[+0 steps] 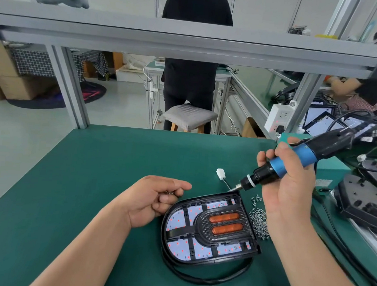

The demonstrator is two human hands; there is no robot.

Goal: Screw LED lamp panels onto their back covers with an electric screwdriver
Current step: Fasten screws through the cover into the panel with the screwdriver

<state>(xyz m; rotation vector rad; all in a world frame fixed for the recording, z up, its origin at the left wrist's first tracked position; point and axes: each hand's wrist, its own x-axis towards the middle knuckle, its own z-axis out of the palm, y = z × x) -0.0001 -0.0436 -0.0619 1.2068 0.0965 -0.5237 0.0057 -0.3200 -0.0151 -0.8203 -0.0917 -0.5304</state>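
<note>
Lying nearest me on the green mat (pixel 80 180), a black cable (pixel 207 279) loops around the near edge of the lamp panel (pixel 177 220). The panel sits flat in its black back cover (pixel 197 262), white board with red dots facing up and two orange bars in the middle. Just right of the cover, a pile of screws (pixel 259 222) is scattered on the mat. My left hand (pixel 154 200) rests at the cover's left edge, fingers curled, pinching a few small metal pieces (pixel 168 192) against the thumb. My right hand (pixel 289 183) wraps around the blue-and-black electric screwdriver (pixel 293 164), which is tilted with its tip at the cover's far right corner, beside a white connector (pixel 220 174) on its wire. To the right, more black covers (pixel 362 199) are stacked amid tangled cords. Farther off, a white power strip (pixel 278 118) hangs on the aluminium frame (pixel 168 36). The frame's rail crosses my view of a cushioned stool (pixel 189 117) and a person in black (pixel 197 9) standing behind it.
</note>
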